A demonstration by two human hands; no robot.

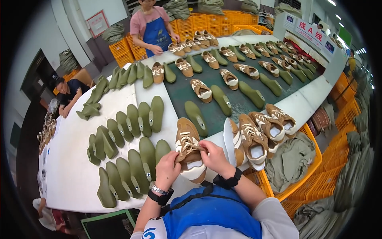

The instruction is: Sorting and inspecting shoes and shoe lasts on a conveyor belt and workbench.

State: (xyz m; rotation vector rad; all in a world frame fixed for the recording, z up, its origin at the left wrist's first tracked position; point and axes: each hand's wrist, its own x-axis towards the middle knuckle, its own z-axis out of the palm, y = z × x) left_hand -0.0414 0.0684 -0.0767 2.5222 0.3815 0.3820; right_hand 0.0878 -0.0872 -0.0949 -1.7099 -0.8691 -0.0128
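Note:
A tan and white shoe upper (pixel 189 140) with cream laces stands at the near edge of the white table (pixel 75 171). My left hand (pixel 167 169) grips its left side by the laces. My right hand (pixel 213 156) pinches the laces on its right side. Just right of it lie a white insole (pixel 229 141) and three more tan shoe uppers (pixel 254 137). Rows of green shoe lasts (pixel 127 159) lie on the table to my left.
A dark green conveyor belt (pixel 238 104) carries shoe uppers paired with green lasts away from me. A person in a blue apron (pixel 153 28) works at its far end. Another person (pixel 71 92) sits at the left. Orange crates (pixel 306 167) with grey bags stand to the right.

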